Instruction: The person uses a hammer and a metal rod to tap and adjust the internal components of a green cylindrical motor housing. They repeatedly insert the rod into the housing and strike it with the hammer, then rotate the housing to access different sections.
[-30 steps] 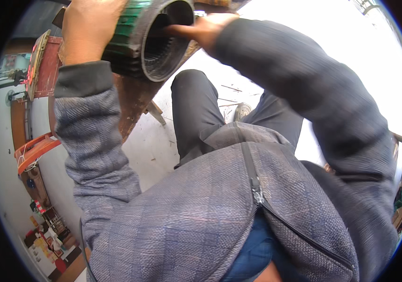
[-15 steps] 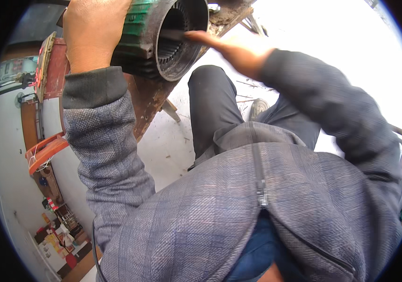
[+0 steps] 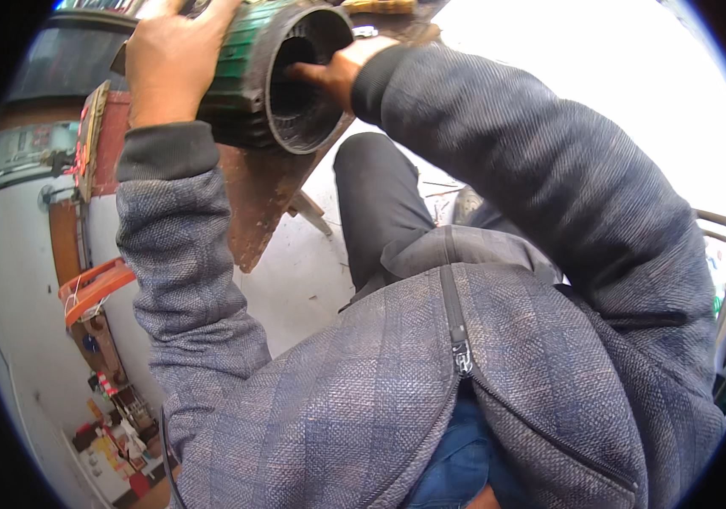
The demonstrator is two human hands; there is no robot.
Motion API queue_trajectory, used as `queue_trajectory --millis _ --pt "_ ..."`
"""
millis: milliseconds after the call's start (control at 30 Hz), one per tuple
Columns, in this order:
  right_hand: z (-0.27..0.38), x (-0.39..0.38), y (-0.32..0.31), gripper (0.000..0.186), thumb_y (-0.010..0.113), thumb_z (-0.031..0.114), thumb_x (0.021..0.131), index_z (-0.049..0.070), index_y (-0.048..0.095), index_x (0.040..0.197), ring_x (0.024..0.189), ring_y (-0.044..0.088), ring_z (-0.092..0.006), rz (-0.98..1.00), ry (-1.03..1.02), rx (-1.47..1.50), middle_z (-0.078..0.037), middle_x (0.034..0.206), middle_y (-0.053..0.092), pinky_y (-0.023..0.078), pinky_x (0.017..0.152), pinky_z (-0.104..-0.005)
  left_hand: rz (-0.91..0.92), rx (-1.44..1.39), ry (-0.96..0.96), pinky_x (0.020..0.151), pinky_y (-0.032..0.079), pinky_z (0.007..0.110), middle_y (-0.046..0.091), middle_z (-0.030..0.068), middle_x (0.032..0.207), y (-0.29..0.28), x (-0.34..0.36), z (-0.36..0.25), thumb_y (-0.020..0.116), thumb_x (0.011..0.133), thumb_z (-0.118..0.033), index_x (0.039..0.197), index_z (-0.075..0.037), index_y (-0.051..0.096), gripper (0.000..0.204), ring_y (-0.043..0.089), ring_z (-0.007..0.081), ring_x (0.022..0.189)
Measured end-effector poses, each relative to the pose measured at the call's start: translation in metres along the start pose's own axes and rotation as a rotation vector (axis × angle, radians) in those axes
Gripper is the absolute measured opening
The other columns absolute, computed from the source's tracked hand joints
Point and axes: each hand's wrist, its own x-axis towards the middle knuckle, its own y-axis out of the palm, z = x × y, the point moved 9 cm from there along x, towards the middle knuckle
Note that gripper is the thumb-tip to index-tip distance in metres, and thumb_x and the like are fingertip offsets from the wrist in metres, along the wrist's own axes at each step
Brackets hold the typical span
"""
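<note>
A green, ribbed electric motor housing point(image 3: 242, 81) lies on its side at the top of the view, its round open end facing right. Inside the dark bore point(image 3: 295, 95), slotted stator teeth line the wall. My left hand point(image 3: 174, 64) grips the housing from its left side, with the fingertips cut off by the upper edge. At the open end, my right hand point(image 3: 339, 75) reaches in from the right. Its fingers look closed, one of them stretched into the bore; whatever they hold is hidden in the shadow.
Under the housing is a worn brown wooden bench point(image 3: 261, 199), its edge running diagonally. A yellow-handled object point(image 3: 380, 6) lies behind the housing. My knee point(image 3: 380, 191) is just below the bench edge. To the left are an orange plastic piece point(image 3: 95, 288) and a cluttered table point(image 3: 112, 483).
My right hand has moved left and deeper into the open end. The housing has shifted slightly left in view, with my left hand still on it.
</note>
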Motion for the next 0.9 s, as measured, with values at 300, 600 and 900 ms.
queue_trajectory --millis 300,600,900 --pt "0.006 -0.007 0.003 0.08 0.059 0.006 0.099 0.043 0.033 0.164 0.079 0.078 -0.0319 -0.173 -0.141 -0.107 -0.017 0.093 0.075 0.064 0.067 -0.0422 -0.028 0.123 -0.037 0.08 0.058 0.038 0.079 0.022 0.098 -0.009 0.0 -0.007 0.076 0.091 -0.028 0.115 0.003 0.076 0.039 0.078 0.0295 0.091" --pt "-0.005 -0.017 0.021 0.078 0.051 0.009 0.102 0.045 0.028 0.167 0.088 0.078 -0.029 -0.005 -0.095 0.032 -0.02 0.105 0.074 0.064 0.077 -0.0436 -0.034 -0.051 0.012 0.08 0.058 0.038 0.078 0.0231 0.097 -0.003 0.0 0.003 0.077 0.092 -0.028 0.114 0.006 0.076 0.04 0.076 0.0277 0.088" --pt "-0.002 -0.029 0.026 0.074 0.047 -0.005 0.101 0.031 0.035 0.165 0.115 0.074 -0.0332 -0.198 -0.33 0.235 -0.017 0.136 0.069 0.062 0.097 -0.0478 -0.068 -0.064 -0.077 0.081 0.057 0.035 0.079 0.0188 0.1 -0.007 -0.011 0.019 0.078 0.091 -0.026 0.117 0.008 0.074 0.043 0.074 0.0232 0.088"
